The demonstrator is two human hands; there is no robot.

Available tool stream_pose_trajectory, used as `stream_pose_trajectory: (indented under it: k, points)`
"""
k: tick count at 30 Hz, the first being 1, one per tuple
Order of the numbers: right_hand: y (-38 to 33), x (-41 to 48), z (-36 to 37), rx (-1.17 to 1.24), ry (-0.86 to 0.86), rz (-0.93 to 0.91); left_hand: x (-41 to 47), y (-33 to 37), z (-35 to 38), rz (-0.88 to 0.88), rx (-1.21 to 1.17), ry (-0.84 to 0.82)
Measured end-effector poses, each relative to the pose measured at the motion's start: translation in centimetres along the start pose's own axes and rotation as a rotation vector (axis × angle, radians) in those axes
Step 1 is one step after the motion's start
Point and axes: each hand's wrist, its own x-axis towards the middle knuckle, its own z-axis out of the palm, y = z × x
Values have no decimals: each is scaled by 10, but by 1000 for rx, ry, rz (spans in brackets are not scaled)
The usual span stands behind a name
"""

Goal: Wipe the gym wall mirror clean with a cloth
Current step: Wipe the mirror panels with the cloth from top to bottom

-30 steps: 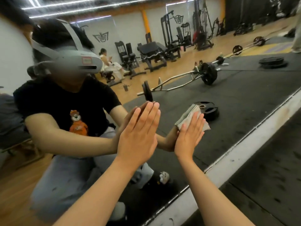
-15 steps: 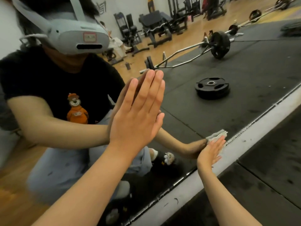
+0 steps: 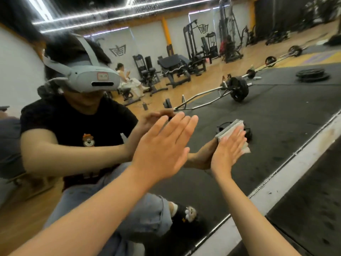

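Observation:
The wall mirror (image 3: 280,111) fills most of the view and reflects me crouching in front of it. My right hand (image 3: 227,151) presses a folded grey cloth (image 3: 226,131) flat against the glass at about mid-height, right of centre. My left hand (image 3: 162,146) is held flat with its fingers extended and holds nothing. It sits a little off the glass, and its reflection shows apart from it to the upper left. Most of the cloth is hidden under my right palm and fingers.
A white strip (image 3: 276,187) runs along the mirror's bottom edge, with black rubber flooring (image 3: 313,215) below it at the right. In the reflection I see a barbell, weight plates, gym machines and a seated person far behind me.
My right hand has carried the cloth from the mirror's bottom edge up to mid-height. My left hand has tilted and come slightly away from the glass. The view has tilted up.

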Motion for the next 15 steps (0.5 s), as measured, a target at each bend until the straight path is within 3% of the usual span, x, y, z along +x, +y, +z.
stream_pose_trajectory:
  k: [6,11,15]
  points:
    - [-77,17,-10,-46,-8,-179,55,-77,-25,67,208,-74]
    - [-153,48,-20,-142,14,-305,92,-140,-50,73,231,-5]
    - [-226,71,-27,-66,50,-493,118,-188,-78,-55,267,-24]
